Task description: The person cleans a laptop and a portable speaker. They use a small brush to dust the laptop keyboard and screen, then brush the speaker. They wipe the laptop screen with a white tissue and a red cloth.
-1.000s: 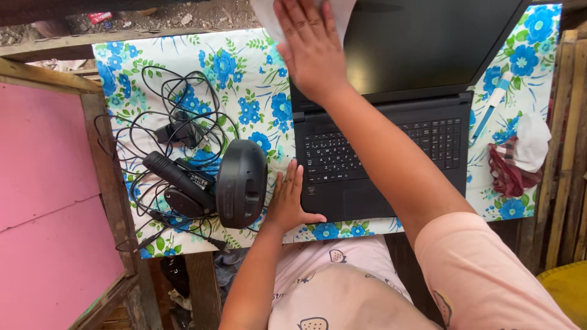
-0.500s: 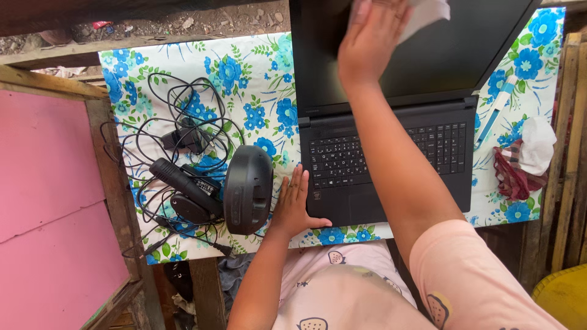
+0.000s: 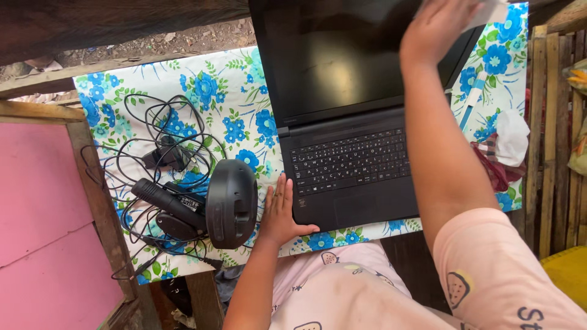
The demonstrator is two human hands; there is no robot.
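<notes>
A black laptop (image 3: 342, 159) stands open on a table with a blue-flowered cloth (image 3: 208, 104). My right hand (image 3: 437, 27) presses a white cloth (image 3: 489, 11) against the upper right of the dark screen (image 3: 330, 55). My left hand (image 3: 279, 211) lies flat on the tablecloth, thumb touching the laptop's front left corner. Just left of that hand sits a black rounded device (image 3: 231, 203).
A tangle of black cables with a power adapter (image 3: 165, 201) lies left of the device. A white-and-blue pen-like item (image 3: 471, 101) and a bundled red-and-white cloth (image 3: 501, 153) sit right of the laptop. Pink board (image 3: 43, 214) at left, wooden slats (image 3: 553, 140) at right.
My right hand has swept the white cloth across the screen from its left edge to its upper right. The left hand stays at the laptop's corner.
</notes>
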